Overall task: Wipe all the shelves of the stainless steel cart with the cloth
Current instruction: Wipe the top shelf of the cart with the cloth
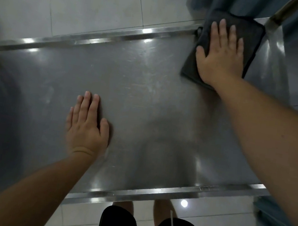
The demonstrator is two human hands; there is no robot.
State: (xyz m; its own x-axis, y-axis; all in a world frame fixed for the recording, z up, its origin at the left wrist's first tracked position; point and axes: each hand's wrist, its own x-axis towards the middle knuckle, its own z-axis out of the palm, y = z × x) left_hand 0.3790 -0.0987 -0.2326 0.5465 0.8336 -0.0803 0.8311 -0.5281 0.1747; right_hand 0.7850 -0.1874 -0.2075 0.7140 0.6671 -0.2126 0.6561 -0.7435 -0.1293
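Right hand (222, 54) flat, fingers straight, pressing dark folded cloth (247, 38) at far right corner of cart top shelf (145, 103), left hand (86, 124) flat on steel, apparently bracing, holding nothing.

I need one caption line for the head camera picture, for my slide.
Right hand presses a dark cloth flat on the steel cart shelf; left hand rests open beside.

A single wide-angle camera worn on the head looks steeply down from close above the cart's top shelf (137, 96), which fills most of the frame edge to edge. Both forearms reach in from the bottom corners; the wearer's own legs and tiled floor (94, 2) show beyond the rims.
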